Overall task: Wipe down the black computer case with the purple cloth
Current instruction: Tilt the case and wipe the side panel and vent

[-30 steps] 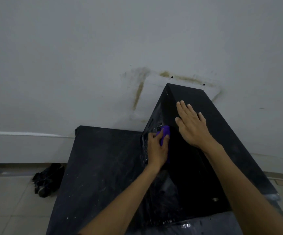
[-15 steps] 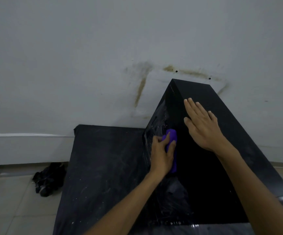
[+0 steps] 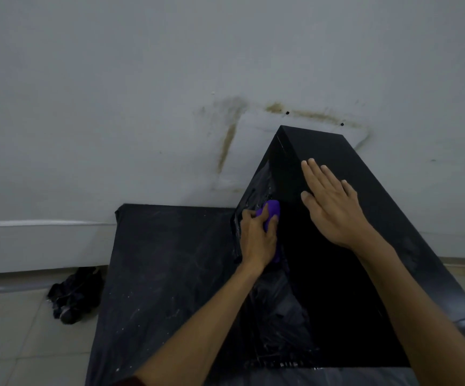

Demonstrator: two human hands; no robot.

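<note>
The black computer case (image 3: 345, 288) stands upright on a black table, its top sloping away toward the wall. My left hand (image 3: 256, 240) grips the purple cloth (image 3: 271, 210) and holds it against the case's left side, near the upper part of that panel. Most of the cloth is hidden under my fingers. My right hand (image 3: 328, 201) lies flat with straight fingers on the case's top, close to its left edge.
The black table (image 3: 164, 274), scuffed with pale marks, extends left of the case and ends near the stained white wall (image 3: 170, 107). A dark crumpled bundle (image 3: 72, 296) lies on the tiled floor left of the table.
My left hand slid the cloth a short way along the case's side and back up. My right hand stayed flat on the top. The view shifted slightly.
</note>
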